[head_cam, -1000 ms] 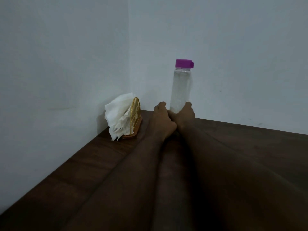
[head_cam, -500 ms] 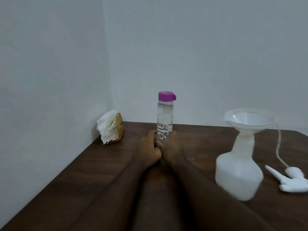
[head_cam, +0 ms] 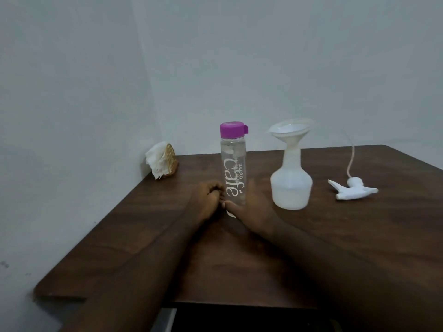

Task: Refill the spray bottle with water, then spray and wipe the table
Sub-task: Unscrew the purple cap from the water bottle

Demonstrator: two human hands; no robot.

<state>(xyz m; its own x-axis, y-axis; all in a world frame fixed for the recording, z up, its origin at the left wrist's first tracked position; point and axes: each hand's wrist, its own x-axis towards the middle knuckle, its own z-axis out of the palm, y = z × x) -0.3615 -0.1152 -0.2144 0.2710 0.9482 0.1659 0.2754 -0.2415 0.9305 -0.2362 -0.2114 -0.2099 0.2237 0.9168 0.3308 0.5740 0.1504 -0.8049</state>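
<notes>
- The worktop is dark brown wood with a streaky grain and a rounded near-left corner. It fills the lower half of the frame and meets a plain pale wall.
- The spray bottle stands upright right of centre, directly on the wood. It is milky, translucent plastic with a squat round body, sloping shoulders and a narrow neck, and a faint level line crosses the body.
- A white funnel sits in its neck, its wide, shallow cone tilted slightly.
- The spray head lies on its side further right, apart from the spray bottle. It is white, smooth and angular, with a thin pale tube curving up from it.
- The water bottle stands upright at centre, just left of the spray bottle. It is a clear, slim cylinder with white lettering down its side, and clear liquid reaches near the neck.
- Its cap is glossy purple, closed, with a small tab on the right.
- The right hand grips the water bottle at its base, thumb across the front.
- The left hand has its fingers curled against the lower left side; I cannot tell whether it truly grips.
- At centre left, in the corner, a golden lattice holder carries crumpled white napkins.
</notes>
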